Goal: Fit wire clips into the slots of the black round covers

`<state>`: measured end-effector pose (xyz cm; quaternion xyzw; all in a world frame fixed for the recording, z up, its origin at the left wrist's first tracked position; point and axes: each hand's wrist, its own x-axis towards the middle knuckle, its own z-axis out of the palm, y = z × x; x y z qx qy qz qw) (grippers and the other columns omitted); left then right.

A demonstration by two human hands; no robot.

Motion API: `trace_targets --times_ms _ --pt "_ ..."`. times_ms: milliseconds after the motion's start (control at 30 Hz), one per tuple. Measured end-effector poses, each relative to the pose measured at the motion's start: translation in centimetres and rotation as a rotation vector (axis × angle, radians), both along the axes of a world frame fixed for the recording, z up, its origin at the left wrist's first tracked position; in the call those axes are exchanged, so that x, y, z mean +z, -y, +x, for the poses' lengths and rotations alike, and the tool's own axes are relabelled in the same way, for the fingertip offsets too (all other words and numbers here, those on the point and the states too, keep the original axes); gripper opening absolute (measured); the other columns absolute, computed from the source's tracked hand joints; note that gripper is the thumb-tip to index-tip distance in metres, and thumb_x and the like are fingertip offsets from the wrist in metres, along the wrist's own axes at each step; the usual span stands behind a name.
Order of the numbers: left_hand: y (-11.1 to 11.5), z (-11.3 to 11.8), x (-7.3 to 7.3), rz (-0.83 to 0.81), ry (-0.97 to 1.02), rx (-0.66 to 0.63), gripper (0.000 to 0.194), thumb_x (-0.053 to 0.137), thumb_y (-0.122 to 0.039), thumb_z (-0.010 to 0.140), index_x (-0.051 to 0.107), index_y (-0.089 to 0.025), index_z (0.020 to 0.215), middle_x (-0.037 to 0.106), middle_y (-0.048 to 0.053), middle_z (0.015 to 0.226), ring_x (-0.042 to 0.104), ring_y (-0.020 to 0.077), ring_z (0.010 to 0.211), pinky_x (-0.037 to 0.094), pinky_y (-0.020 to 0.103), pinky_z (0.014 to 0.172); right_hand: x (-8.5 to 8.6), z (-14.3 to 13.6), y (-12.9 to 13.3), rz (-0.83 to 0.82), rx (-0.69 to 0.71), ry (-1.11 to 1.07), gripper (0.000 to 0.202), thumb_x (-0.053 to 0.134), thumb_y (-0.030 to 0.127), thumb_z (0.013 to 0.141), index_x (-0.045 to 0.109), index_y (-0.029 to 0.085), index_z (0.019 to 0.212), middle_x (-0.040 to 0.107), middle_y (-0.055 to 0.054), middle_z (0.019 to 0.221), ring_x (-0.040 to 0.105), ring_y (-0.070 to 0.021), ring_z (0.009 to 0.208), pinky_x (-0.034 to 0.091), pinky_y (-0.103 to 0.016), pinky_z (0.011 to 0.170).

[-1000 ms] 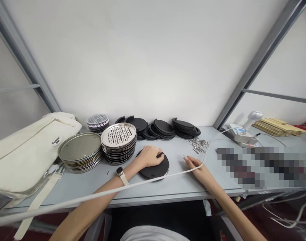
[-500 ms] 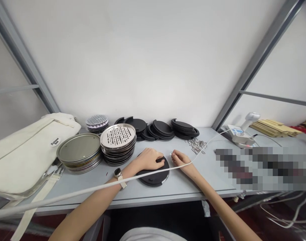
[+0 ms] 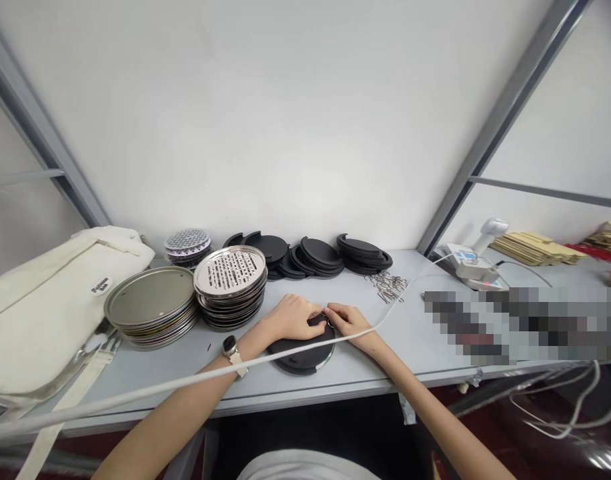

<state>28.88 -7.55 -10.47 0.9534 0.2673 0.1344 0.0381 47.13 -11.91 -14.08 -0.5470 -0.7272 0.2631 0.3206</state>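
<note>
A round black disc (image 3: 298, 360) with a raised rim lies flat on the table near its front edge. My left hand (image 3: 293, 319) rests over its top, fingers curled and thumb bent at the right edge, holding the disc. Against that same edge, my right hand (image 3: 349, 321) pinches a small metal wire hook (image 3: 329, 323), mostly hidden by the fingers. The fingertips of both hands nearly meet there. Loose wire hooks (image 3: 388, 287) lie in a heap behind my right hand.
Black discs (image 3: 315, 253) are piled along the wall. Left stand stacks of round metal plates (image 3: 230, 270) and lids (image 3: 153, 297), beside a cream bag (image 3: 55, 300). A white cable (image 3: 185, 387) crosses before my arms. A scanner (image 3: 490, 233) and yellowish cardboard (image 3: 535, 248) are at right.
My right hand has moved left with the wire hook, from beside the disc to its edge. My left hand stays on the disc. The view has shifted slightly.
</note>
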Motion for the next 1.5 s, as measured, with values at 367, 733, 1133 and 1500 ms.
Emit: trace_targets --times_ms 367,733,1133,1500 --pt "-0.5 -0.2 0.2 -0.038 -0.023 0.017 0.046 0.047 -0.054 0.085 0.061 -0.018 0.06 0.058 0.002 0.053 0.049 0.0141 0.05 0.019 0.028 0.052 0.2 1.0 -0.2 -0.025 0.085 0.086 0.039 0.034 0.041 0.092 0.042 0.019 0.061 0.037 0.005 0.055 0.037 -0.0105 0.056 0.03 -0.023 0.055" --pt "-0.5 -0.1 0.2 -0.059 -0.009 -0.04 0.04 0.048 -0.046 0.086 0.061 -0.019 0.061 0.06 0.002 0.055 0.051 0.0144 0.052 0.018 0.029 0.052 0.9 1.1 0.3 -0.061 0.106 0.155 0.037 0.031 0.038 0.094 0.048 0.019 0.067 0.047 0.003 0.059 0.045 -0.0122 0.059 0.034 -0.024 0.059" --pt "-0.8 0.0 0.0 -0.051 -0.028 -0.051 0.037 0.048 -0.044 0.084 0.058 -0.019 0.059 0.058 0.001 0.054 0.049 0.0139 0.051 0.018 0.029 0.051 1.6 0.8 0.3 -0.068 0.127 0.227 0.034 0.033 0.033 0.093 0.048 0.02 0.066 0.048 0.002 0.058 0.045 -0.0126 0.056 0.031 -0.025 0.057" --pt "-0.8 0.1 0.0 -0.036 -0.036 -0.068 0.037 0.047 -0.044 0.085 0.058 -0.019 0.06 0.057 0.001 0.054 0.046 0.0132 0.05 0.017 0.029 0.051 2.1 0.6 0.3 -0.072 0.139 0.249 0.031 0.033 0.028 0.092 0.05 0.019 0.068 0.051 0.001 0.059 0.046 -0.0127 0.056 0.03 -0.024 0.056"
